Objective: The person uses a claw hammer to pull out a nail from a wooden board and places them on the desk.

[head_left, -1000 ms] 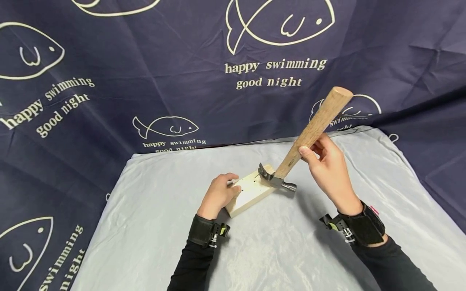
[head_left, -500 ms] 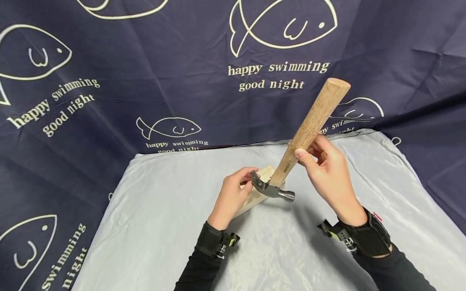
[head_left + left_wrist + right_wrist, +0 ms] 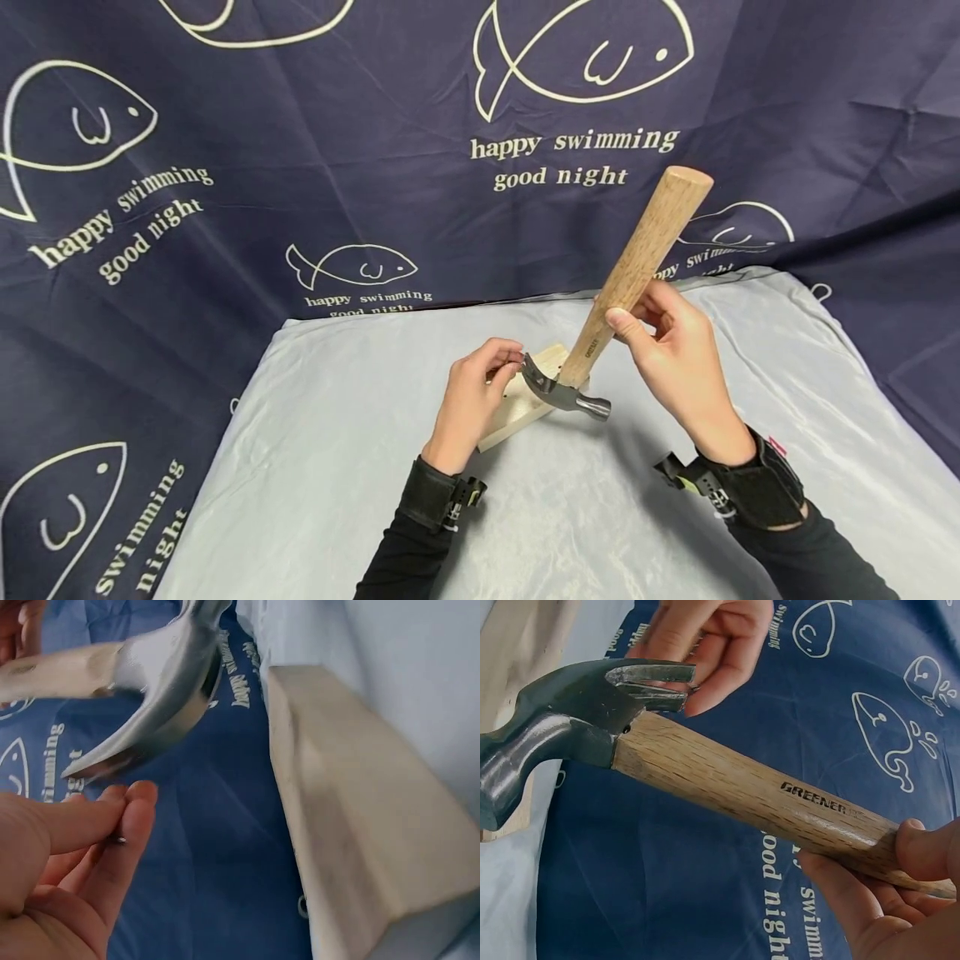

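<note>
My right hand (image 3: pixel 678 367) holds a claw hammer (image 3: pixel 633 262) by the middle of its wooden handle, thumb on the near side. The handle points up and the steel head hangs low, claw turned left. My left hand (image 3: pixel 468 400) is right at the claw tips, its thumb and fingers pinched together. Between them, in the left wrist view, a small bit of metal shows, which looks like a nail (image 3: pixel 118 840), mostly hidden by the fingers. Beneath both lies a pale wooden block (image 3: pixel 513 421), partly covered by the left hand and hammer head, with small dark marks on top.
A light grey cloth (image 3: pixel 360 433) covers the table under the block. Behind it hangs a dark blue curtain (image 3: pixel 420 167) printed with white fish and lettering. A black wrist strap (image 3: pixel 761 487) with a camera sits on the right arm; the left has another.
My left hand has come off the block's left side and moved right and up to the claw, fingers now pinched. The hammer has shifted slightly left and its handle stands a little steeper.
</note>
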Motion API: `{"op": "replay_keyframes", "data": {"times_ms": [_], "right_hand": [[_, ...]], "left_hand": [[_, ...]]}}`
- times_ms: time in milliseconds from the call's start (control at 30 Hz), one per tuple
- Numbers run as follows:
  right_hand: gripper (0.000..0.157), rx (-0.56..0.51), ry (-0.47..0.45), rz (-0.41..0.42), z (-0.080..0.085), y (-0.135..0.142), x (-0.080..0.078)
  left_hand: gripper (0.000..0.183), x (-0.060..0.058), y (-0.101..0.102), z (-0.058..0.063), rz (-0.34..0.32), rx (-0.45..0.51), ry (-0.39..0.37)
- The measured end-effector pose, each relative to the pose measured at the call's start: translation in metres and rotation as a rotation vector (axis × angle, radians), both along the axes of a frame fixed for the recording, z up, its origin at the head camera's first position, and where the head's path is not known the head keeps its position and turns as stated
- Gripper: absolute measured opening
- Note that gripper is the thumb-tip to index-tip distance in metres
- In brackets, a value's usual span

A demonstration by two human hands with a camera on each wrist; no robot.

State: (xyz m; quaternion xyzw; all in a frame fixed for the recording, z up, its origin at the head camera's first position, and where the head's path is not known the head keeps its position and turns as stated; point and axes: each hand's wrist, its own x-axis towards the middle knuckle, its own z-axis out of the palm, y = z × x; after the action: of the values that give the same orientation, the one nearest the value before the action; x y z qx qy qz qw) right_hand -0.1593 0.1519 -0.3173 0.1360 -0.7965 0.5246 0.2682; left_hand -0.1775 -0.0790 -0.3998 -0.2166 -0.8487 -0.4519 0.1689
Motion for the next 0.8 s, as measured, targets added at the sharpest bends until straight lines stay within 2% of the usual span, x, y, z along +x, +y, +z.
{"op": "replay_keyframes", "data": {"times_ms": [133, 267, 567, 667, 800], "right_hand": [[0.023, 0.044, -0.01, -0.044, -0.003, 0.004, 0.0], [0.025, 0.066, -0.031, -0.077, -0.007, 0.01, 0.001], [0.021, 0.074, -0.042, -0.077, -0.012, 0.02, 0.003], [0.021, 0.072, -0.043, -0.075, -0.013, 0.022, 0.003], [0.023, 0.076, -0.048, -0.072, -0.014, 0.024, 0.002]], "left_hand": [[0.023, -0.003, -0.01, 0.003, 0.058, 0.028, 0.014], [0.024, -0.004, -0.025, 0.003, 0.151, -0.011, -0.044], [0.021, 0.002, -0.055, -0.011, 0.365, -0.093, -0.223], [0.017, 0.004, -0.062, -0.016, 0.436, -0.134, -0.249], [0.016, 0.006, -0.068, -0.023, 0.486, -0.176, -0.26]]}}
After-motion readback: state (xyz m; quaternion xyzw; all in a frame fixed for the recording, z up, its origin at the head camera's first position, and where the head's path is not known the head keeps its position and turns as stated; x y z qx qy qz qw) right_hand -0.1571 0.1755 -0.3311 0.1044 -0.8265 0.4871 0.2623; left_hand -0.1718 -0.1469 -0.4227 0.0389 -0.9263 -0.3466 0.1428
